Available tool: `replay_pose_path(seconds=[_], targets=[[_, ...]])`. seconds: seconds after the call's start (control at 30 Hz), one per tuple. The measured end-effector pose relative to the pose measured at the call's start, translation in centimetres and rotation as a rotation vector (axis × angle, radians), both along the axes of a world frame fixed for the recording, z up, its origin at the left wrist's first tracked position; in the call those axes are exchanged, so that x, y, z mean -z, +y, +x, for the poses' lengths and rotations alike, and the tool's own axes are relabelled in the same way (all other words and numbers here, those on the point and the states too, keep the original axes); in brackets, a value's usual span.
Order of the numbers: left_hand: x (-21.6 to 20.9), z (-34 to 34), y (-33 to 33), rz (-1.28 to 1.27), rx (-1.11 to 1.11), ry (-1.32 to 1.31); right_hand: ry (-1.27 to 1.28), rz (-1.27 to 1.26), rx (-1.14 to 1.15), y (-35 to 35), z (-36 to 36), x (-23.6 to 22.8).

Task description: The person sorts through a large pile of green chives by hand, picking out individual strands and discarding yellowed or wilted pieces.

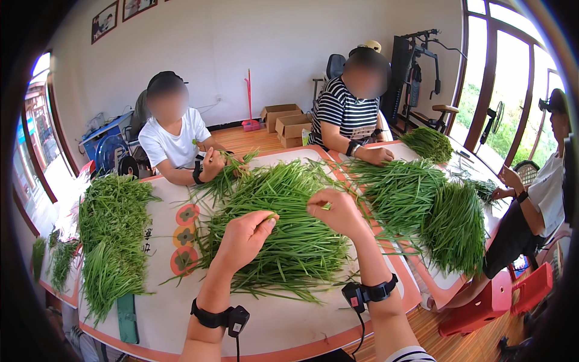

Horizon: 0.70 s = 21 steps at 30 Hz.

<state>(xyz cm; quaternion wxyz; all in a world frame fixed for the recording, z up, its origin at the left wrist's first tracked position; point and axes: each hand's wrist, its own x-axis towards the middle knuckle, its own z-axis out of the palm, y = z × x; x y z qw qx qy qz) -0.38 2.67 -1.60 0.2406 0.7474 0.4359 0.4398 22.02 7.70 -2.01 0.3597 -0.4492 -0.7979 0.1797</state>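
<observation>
A big heap of long, thin green chive stalks (283, 235) lies on the table in front of me. Over its near left part my left hand (246, 236) is closed in a pinch, thumb against forefinger, with a small green bit of chive at the tips. To its right my right hand (341, 211) hovers above the heap, fingers curled downward and closed. A speck of green shows by those fingers, but what they hold is mostly hidden. Black straps with small boxes and cables sit on both my wrists.
More chives (114, 235) lie along the table's left side, beside a dark green flat case (127, 320). Further chive heaps (455, 226) cover the right table. Two people sit across from me, another at right. Red stools (482, 304) and cardboard boxes (292, 127) stand on the floor.
</observation>
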Motion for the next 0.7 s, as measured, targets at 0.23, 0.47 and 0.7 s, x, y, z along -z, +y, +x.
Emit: replay_pose_path(seconds=[0.23, 0.47, 0.7], targets=[[0.5, 0.1, 0.4, -0.108, 0.001, -0.158, 0.557, -0.383, -0.359, -0.8, -2.4, -0.2], [1.2, 0.3, 1.1, -0.167, -0.019, -0.201, 0.309, -0.165, -0.085, -0.1, -2.9, 2.0], [0.4, -0.2, 0.5, -0.16, -0.069, -0.214, 0.222, -0.121, 0.023, -0.9, -3.2, 0.3]])
